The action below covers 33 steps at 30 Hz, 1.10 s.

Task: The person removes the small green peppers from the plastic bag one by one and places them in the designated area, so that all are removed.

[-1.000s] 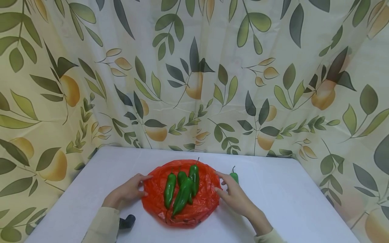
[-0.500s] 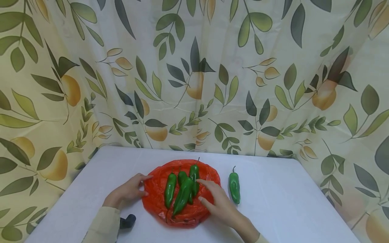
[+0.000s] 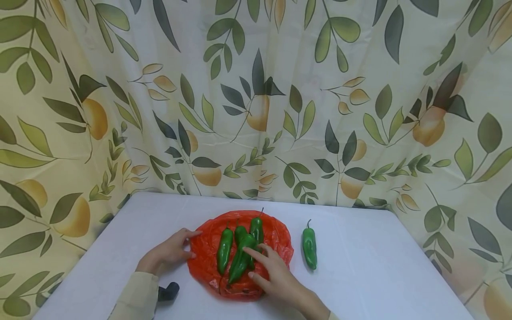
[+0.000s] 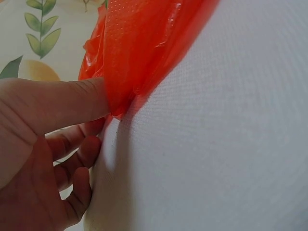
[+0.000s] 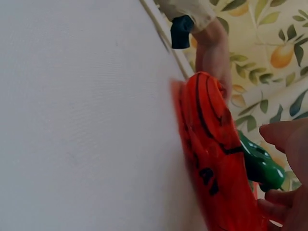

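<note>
Behind the smooth white table (image 3: pixel 368 271) hangs a cream fabric curtain (image 3: pixel 276 133), printed with a pattern of leaves and fruits. On this table lies a round, crinkled red plastic bag (image 3: pixel 205 266), and on it rest four long, glossy green peppers (image 3: pixel 225 251). A lone green pepper (image 3: pixel 309 250) with a thin stem lies apart to the right. The right hand (image 3: pixel 278 273) is over the front pepper (image 3: pixel 240 263) of the group, thumb and fingers spread, not closed around it; whether a fingertip touches it, I cannot tell. The left hand (image 3: pixel 171 250) touches the left edge of the bag, thumb and forefinger apart, other fingers loosely bent.

The front pepper should be light and rather firm, but its shiny skin is probably slippery, and a hard squeeze could bruise it. I would take it at the thick middle, across the width. Its long axis runs obliquely, narrow end near and to the left, broad end far and to the right. The three others point their stems to the far side.
</note>
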Available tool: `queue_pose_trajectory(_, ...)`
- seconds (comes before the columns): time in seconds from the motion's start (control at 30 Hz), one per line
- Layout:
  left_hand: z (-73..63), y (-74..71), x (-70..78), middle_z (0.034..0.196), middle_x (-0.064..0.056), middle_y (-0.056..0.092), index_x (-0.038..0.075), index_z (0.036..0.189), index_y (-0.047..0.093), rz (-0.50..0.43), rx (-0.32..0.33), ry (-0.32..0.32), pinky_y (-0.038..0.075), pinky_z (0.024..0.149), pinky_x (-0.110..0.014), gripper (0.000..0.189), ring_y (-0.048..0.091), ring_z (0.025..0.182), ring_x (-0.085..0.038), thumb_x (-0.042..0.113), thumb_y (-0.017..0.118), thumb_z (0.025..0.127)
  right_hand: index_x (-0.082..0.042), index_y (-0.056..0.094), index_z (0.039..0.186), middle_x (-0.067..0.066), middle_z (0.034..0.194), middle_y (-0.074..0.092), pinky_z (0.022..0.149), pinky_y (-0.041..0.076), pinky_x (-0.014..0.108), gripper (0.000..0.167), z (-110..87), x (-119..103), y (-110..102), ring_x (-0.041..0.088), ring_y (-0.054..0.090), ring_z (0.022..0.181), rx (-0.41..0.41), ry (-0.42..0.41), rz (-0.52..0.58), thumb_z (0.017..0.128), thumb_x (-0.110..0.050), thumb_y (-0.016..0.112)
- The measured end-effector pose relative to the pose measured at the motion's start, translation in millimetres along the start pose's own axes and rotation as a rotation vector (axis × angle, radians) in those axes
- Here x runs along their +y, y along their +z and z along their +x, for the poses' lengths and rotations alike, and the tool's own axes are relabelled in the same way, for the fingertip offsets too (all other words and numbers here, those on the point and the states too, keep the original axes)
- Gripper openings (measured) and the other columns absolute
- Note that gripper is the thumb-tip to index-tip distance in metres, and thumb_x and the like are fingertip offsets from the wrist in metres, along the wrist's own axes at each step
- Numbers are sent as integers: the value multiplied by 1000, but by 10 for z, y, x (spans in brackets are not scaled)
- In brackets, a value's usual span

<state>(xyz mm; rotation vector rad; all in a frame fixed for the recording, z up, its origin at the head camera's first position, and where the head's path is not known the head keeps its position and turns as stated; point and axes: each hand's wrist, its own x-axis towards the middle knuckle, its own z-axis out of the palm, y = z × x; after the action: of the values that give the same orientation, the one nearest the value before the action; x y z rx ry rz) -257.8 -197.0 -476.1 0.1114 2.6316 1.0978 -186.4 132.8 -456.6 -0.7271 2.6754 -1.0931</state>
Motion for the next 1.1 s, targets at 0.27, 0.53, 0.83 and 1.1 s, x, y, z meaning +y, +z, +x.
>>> queue_pose_trajectory(0.27,-13,-11,17,124,-4,56,21,144,58,7,-1,-3,48,106,-59,66,50,128,-32,8,79,83,-47,37,153,22,161,29,100,43,76,65,11,-11,102,48,33,146,-67,77,23,97,-32,67)
queue_pose_trajectory(0.53,-13,-19,17,122,-3,56,21,143,58,14,0,-1,49,105,-59,65,50,128,-31,8,79,83,-48,38,152,19,163,26,98,47,73,65,10,0,167,46,30,147,-110,93,49,96,-31,67)
queue_pose_trajectory(0.83,-14,-20,14,122,-3,57,20,144,58,9,-1,0,50,105,-58,66,50,128,-32,7,79,83,-50,45,146,16,162,28,99,48,70,55,16,25,142,42,31,147,-105,95,76,97,-35,66)
queue_pose_trajectory(1.1,-16,-18,16,123,-4,57,19,144,57,2,-7,8,52,103,-56,66,51,127,-32,7,79,83,-41,53,140,17,157,33,99,51,67,43,32,57,101,43,37,143,-57,68,140,98,-38,64)
